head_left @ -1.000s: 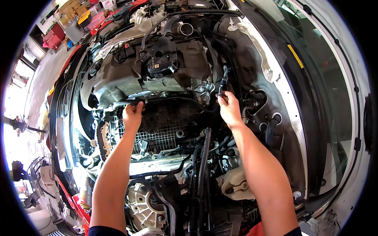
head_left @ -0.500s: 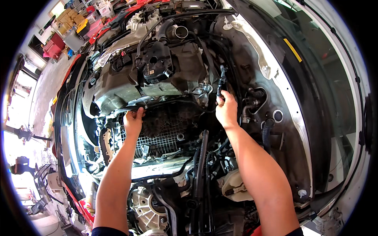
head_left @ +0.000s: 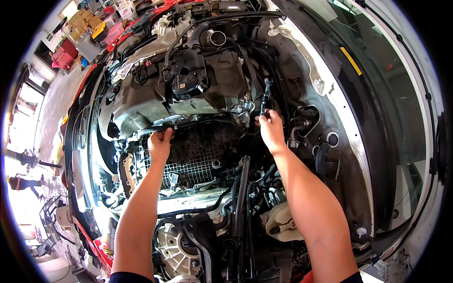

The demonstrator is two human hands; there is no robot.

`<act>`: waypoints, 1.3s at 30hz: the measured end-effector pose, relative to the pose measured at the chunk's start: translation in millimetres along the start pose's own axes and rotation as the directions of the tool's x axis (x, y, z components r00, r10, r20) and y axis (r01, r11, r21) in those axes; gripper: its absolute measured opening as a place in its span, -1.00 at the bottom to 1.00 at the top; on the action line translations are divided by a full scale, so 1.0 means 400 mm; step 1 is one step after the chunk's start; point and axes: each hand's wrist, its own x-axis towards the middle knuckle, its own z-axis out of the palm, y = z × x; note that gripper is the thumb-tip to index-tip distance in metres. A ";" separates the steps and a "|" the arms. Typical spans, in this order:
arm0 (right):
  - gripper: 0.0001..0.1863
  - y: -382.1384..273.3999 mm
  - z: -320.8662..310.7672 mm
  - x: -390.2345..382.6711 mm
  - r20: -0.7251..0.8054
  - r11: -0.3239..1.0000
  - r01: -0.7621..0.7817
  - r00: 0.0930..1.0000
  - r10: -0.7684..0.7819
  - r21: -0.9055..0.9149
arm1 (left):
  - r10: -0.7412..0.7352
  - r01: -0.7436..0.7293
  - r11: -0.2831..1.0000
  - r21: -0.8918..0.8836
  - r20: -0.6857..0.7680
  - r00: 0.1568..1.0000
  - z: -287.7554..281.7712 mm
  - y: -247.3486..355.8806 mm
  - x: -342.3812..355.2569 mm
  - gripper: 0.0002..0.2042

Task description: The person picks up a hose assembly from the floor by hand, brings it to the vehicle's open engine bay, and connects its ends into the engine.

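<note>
My left hand (head_left: 159,145) is closed at the lower edge of the dark engine cover (head_left: 137,104), its thumb and fingers pinching a black hose (head_left: 158,129) that runs along that edge. Below the hand lies a black intake manifold (head_left: 196,165) with a grid of ribs. My right hand (head_left: 272,130) is closed round the lower end of a slim black tube-like piece (head_left: 266,101), which stands near the cover's right end with a connector-like top. Its exact kind is unclear, and the fingers partly hide its lower end. A thin black line runs between the two hands.
The windshield cowl (head_left: 325,82) rises on the right, beside coolant hoses (head_left: 298,134). A black cylindrical bar (head_left: 241,198) and a pale ribbed round housing (head_left: 177,247) sit between my forearms. In the left background are a red chest (head_left: 64,54) and a person (head_left: 26,183).
My right hand has shifted slightly up and left along the tube-like piece. My left hand stays in place. The dark figure in the far left background has changed position.
</note>
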 end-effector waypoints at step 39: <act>-0.71 -0.054 -0.034 -0.026 -0.165 0.821 -0.481 0.823 0.544 0.307 | 0.417 -0.968 -0.016 0.250 0.882 0.221 0.572 0.606 0.174 -0.31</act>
